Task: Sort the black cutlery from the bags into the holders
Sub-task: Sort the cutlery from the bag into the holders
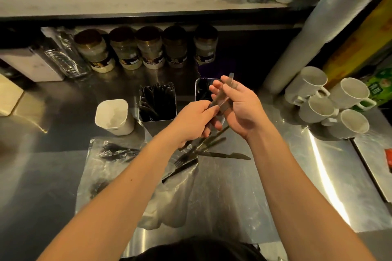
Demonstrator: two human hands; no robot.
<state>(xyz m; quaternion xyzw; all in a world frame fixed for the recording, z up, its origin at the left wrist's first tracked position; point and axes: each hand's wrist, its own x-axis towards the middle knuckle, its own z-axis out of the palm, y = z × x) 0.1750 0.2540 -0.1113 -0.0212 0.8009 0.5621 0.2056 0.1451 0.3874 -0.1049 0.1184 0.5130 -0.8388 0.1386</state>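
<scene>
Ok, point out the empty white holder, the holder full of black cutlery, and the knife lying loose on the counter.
White holder (111,114), head view, inner wall.
Full holder (158,104), head view, the black cutlery standing in it.
Loose knife (230,155), head view, middle of the knife.

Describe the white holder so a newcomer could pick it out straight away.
Start at the row of jars along the back of the steel counter. Just in front of them stand three holders; the white holder is the leftmost, beside the square one packed with black cutlery. Unlike its dark, filled neighbours, it is pale, round-cornered and holds no cutlery.
</scene>
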